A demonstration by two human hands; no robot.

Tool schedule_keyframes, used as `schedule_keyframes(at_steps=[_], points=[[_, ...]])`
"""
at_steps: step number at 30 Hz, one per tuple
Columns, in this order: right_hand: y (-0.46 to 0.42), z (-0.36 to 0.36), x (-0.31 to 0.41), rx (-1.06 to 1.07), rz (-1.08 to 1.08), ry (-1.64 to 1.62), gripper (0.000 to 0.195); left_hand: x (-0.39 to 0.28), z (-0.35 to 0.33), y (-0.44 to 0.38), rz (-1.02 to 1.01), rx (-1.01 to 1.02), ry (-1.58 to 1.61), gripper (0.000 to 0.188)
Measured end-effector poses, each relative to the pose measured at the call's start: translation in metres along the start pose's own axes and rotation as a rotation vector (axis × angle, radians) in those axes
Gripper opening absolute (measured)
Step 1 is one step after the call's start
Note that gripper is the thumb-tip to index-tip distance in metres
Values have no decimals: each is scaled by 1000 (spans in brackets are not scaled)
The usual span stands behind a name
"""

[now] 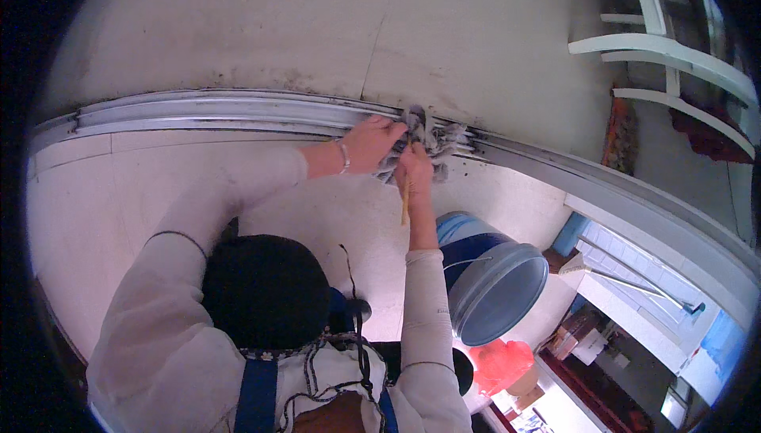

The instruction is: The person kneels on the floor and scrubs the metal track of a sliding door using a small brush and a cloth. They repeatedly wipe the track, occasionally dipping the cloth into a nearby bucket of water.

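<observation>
A striped grey cloth (443,142) is bunched over a metal sliding-door track (238,111) set in the floor. My left hand (370,143), with a bracelet at the wrist, holds the cloth's left side, its fingertips close to the other hand. My right hand (415,170) is closed around a thin wooden stick (405,204), whose lower end sticks out below the fist. The stick's upper end disappears into the cloth. Dark dirt lies in the track just right of the cloth and along its far edge.
A blue-and-white plastic bucket (475,243) stands right of my right forearm, its mouth facing me. Behind it lies a red plastic bag (502,364). A long-handled tool (630,281) rests at the right. White curved furniture rails (666,47) stand beyond the track.
</observation>
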State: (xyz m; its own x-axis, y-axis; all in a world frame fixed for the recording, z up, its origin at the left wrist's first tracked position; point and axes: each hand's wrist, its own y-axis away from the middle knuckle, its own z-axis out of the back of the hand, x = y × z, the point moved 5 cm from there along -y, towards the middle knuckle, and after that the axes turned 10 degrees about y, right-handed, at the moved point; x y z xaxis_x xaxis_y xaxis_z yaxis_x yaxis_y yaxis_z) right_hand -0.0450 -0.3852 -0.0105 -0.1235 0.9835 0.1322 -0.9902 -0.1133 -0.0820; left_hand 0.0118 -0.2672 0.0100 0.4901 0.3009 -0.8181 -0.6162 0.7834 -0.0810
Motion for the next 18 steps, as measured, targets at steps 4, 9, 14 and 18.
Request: schedule_keyframes(at_steps=[4,9,14,18], points=[[-19,35,-27,-76,-129,-288,15,-1,-27,-27,75,200,-143,53],[-16,101,-56,-24,-416,-526,22,2,-37,-6,-88,30,-214,63],[-16,78,-108,15,-565,-266,19,-7,-11,-8,23,132,-171,62],[-23,46,-134,9,-243,42,14,-2,-14,-26,42,121,65,65]])
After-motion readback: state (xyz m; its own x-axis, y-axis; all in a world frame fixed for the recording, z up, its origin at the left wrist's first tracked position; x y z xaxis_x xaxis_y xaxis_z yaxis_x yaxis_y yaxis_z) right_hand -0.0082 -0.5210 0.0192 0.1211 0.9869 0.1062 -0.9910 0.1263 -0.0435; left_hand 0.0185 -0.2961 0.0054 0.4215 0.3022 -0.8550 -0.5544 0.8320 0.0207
